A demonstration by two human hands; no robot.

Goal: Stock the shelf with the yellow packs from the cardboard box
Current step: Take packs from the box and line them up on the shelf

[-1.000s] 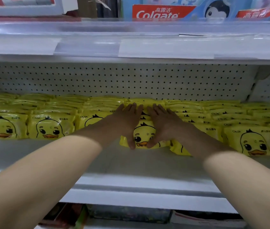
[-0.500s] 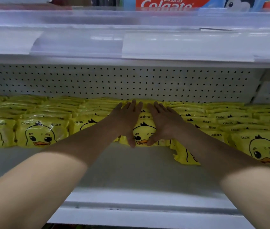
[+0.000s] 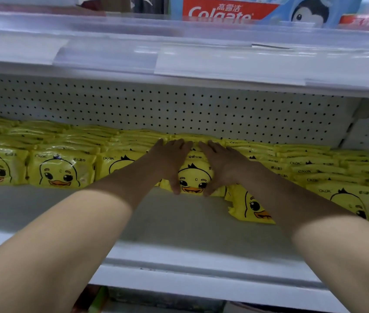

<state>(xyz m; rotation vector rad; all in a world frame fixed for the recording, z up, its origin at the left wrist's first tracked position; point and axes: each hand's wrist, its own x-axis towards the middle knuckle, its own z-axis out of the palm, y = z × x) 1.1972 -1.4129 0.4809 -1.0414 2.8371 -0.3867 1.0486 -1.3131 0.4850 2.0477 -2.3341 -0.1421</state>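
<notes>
- The left hand [image 3: 171, 159] lies flat on the front-most duck pack [image 3: 193, 180]. Its fingers are straight over the top and the thumb runs down the left edge, so it presses rather than grips.
- That pack stands in the middle of the shelf [image 3: 179, 223], leaning back on the yellow packs behind it.
- The right hand [image 3: 223, 164] mirrors the left, fingers flat and thumb down the right edge. The two hands sit close together.
- The step looks like seating this pack in its column. Next, both hands must let go and fetch more from the cardboard box, which is out of view.
- The left rows [image 3: 59, 170] stand flush.
- Just right of the hands, a tilted pack [image 3: 251, 207] sticks out forward of the line and probably needs straightening. The right rows [image 3: 346, 197] lie beyond it.
- The upper shelf's price strip [image 3: 201, 58] overhangs, with a Colgate box [image 3: 219, 10] above it, so the reach-in is low.
</notes>
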